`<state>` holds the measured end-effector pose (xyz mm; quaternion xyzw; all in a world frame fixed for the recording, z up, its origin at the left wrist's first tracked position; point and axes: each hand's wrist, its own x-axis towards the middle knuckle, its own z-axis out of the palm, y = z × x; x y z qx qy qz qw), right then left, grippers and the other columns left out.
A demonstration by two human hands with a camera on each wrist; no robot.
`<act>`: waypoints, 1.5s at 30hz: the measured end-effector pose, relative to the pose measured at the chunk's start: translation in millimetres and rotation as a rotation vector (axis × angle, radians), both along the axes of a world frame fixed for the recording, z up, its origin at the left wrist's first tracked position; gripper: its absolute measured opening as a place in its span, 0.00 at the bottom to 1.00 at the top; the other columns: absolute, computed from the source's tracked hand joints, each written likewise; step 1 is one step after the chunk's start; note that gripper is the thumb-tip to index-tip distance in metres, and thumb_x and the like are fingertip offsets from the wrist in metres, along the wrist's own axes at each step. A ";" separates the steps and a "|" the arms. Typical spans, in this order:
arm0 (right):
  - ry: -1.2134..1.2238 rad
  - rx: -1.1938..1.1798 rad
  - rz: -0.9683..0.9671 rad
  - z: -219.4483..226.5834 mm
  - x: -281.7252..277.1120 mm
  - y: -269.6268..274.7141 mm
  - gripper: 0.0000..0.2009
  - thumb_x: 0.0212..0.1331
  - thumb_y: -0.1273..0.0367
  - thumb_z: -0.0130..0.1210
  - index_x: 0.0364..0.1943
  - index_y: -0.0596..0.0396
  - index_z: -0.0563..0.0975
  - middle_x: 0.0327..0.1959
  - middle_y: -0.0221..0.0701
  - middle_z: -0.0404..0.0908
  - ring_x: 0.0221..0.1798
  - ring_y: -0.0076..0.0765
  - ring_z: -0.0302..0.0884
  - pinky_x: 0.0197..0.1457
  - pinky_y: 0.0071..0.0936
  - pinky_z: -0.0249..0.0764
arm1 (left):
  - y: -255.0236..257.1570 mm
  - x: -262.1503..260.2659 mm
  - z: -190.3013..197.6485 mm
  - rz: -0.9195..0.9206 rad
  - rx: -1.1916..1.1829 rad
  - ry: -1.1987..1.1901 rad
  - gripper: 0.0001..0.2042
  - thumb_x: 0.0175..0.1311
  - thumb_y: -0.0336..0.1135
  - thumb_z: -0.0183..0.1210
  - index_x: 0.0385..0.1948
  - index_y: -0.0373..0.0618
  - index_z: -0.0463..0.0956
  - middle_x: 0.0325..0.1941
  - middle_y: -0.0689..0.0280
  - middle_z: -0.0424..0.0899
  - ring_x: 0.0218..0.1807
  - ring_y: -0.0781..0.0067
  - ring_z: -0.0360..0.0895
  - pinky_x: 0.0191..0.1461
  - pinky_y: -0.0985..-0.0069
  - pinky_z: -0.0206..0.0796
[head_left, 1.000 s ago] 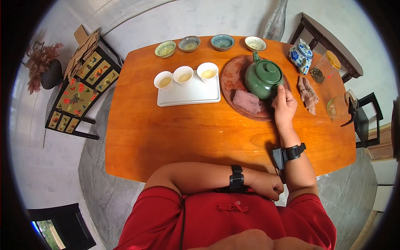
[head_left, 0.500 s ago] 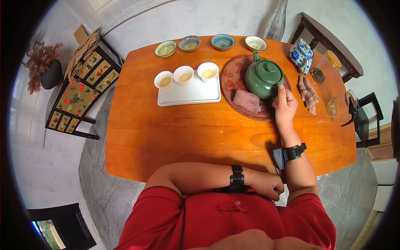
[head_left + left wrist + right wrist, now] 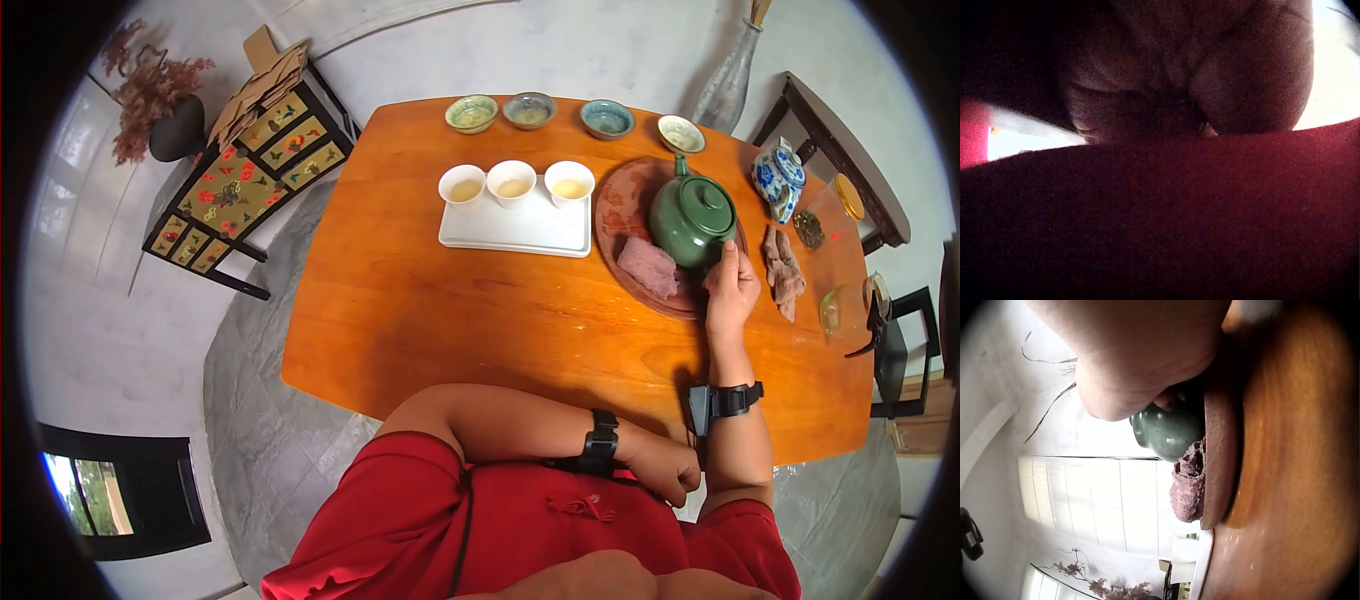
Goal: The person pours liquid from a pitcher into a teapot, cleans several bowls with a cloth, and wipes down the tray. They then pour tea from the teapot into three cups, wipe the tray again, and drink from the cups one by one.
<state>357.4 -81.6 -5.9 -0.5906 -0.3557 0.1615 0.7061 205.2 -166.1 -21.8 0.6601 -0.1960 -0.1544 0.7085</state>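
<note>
Right of centre in the head view, the round, glossy green ceramic teapot [image 3: 692, 222] sits on a circular reddish-brown tray [image 3: 622, 200], probably meant to catch drips. The right hand [image 3: 733, 288] has its fingers closed at the handle side, likely for control. A folded pinkish cloth [image 3: 648, 267] lies beside, presumably for wiping. Lower right, the left hand's [image 3: 660, 464] fingers curl loosely, apparently holding nothing.

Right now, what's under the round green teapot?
The round reddish-brown tray is under the round green teapot. The teapot hides the spot beneath, so I can't tell whether anything else is there.
</note>
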 end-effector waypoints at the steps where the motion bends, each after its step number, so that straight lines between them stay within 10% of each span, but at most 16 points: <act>1: -0.002 0.005 0.007 -0.3 0.7 -0.3 0.20 0.68 0.61 0.50 0.16 0.49 0.66 0.12 0.19 0.63 0.15 0.15 0.57 0.18 0.17 0.55 | -0.3 -0.2 0.4 -0.006 -0.002 0.018 0.11 0.56 0.32 0.56 0.16 0.39 0.69 0.14 0.68 0.69 0.20 0.80 0.64 0.24 0.72 0.59; 45: -0.137 -0.062 -0.077 -12.7 6.7 4.0 0.20 0.67 0.60 0.51 0.17 0.52 0.70 0.11 0.21 0.66 0.14 0.16 0.61 0.18 0.18 0.56 | 6.5 -0.5 11.3 -0.028 0.022 0.058 0.18 0.61 0.36 0.56 0.14 0.41 0.61 0.13 0.71 0.61 0.20 0.83 0.56 0.23 0.74 0.52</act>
